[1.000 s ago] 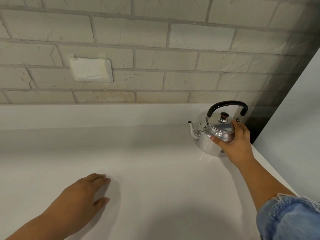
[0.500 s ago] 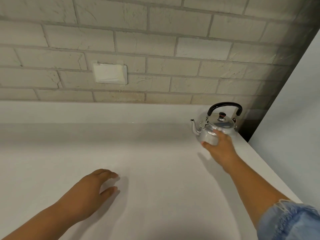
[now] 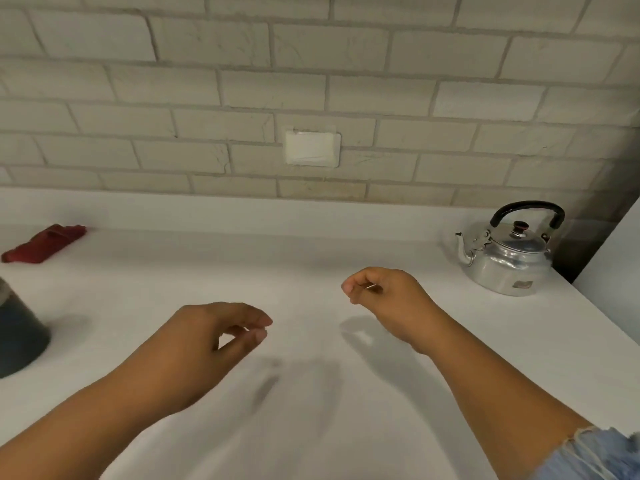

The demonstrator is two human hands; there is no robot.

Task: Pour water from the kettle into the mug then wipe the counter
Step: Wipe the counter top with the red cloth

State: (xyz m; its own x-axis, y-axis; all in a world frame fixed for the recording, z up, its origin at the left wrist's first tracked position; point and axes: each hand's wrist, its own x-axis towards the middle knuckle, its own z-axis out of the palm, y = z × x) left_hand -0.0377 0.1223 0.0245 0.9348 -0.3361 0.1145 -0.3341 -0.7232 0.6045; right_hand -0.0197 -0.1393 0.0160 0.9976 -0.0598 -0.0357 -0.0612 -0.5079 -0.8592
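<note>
A shiny metal kettle (image 3: 507,258) with a black handle stands upright at the back right of the white counter (image 3: 311,251), its spout pointing left. A dark mug (image 3: 19,337) sits at the left edge, partly cut off by the frame. A red cloth (image 3: 43,243) lies folded at the back left. My right hand (image 3: 388,299) hovers over the middle of the counter, well left of the kettle, fingers curled in and holding nothing. My left hand (image 3: 207,341) hovers lower and nearer me, fingers loosely bent and apart, empty.
A brick wall runs behind the counter, with a taped-over white outlet plate (image 3: 311,148) on it. A pale panel (image 3: 613,265) closes off the counter's right end just past the kettle. A faint dark smudge (image 3: 265,389) marks the counter in front of my hands.
My right hand let go of the kettle and drew back left to the counter's middle. The view swung left, bringing the mug and red cloth into sight. My left hand lifted.
</note>
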